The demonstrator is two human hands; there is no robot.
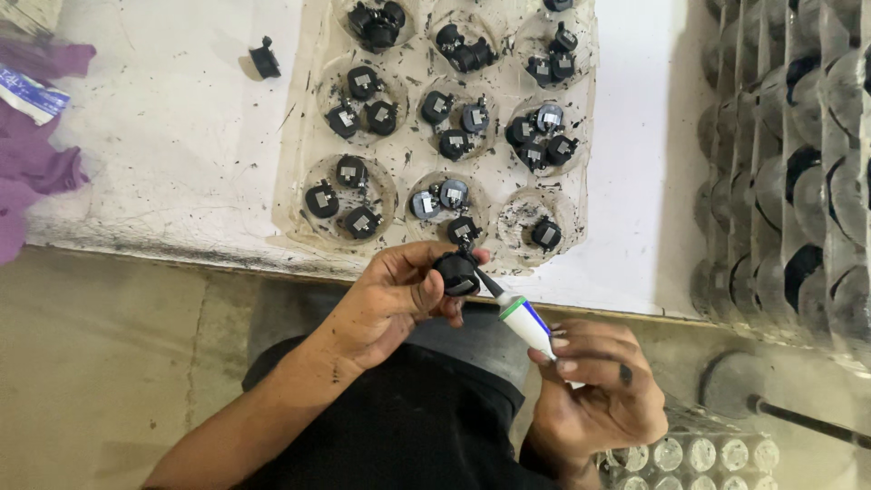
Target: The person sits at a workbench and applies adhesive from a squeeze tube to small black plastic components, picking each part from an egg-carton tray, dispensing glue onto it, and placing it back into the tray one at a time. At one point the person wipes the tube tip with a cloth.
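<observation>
My left hand [392, 301] grips a small black round part [456, 272] just below the table's front edge. My right hand [594, 386] holds a white tool with a green and blue band [524, 319], its dark tip touching the black part. Just above both hands lies a clear plastic tray [308, 136] with round pockets, each holding up to three black parts with grey metal tabs [363, 100]. One pocket at the lower right holds a single part [546, 234].
A lone black part [264, 60] lies on the white table [163, 136]. Purple cloth [36, 163] sits at the left edge. Stacked clear trays [789, 181] stand at the right. More clear trays [699, 454] and a dark rod [798, 419] lie at the lower right.
</observation>
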